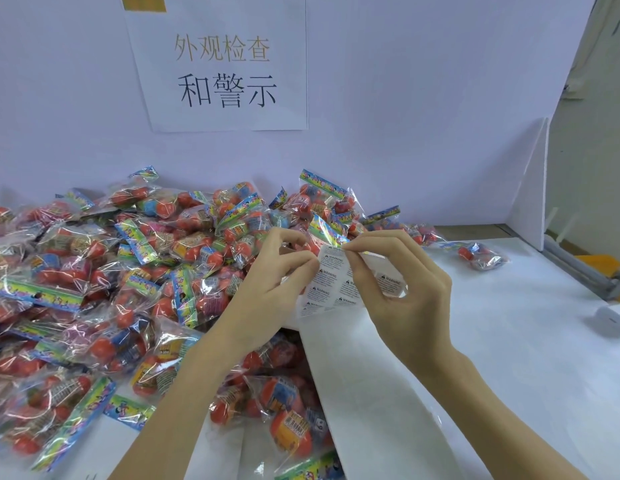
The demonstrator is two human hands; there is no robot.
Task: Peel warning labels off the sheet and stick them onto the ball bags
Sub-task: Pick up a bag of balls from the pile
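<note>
Factory packing station: inspection sign (222,69), heaped ball bags (111,278).

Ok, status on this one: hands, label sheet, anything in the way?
Left hand holds label sheet. Right hand pinches its top edge. Ball bags heaped left. Nothing in the way.

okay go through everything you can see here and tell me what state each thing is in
Label sheet: held up off the table, labels still on it.
Left hand: grips the sheet's left edge.
Right hand: pinches the sheet's top corner.
Ball bags: sealed, heaped on the left.
Lone bag: lies apart on the right.
Sign: stuck to the wall.
</note>
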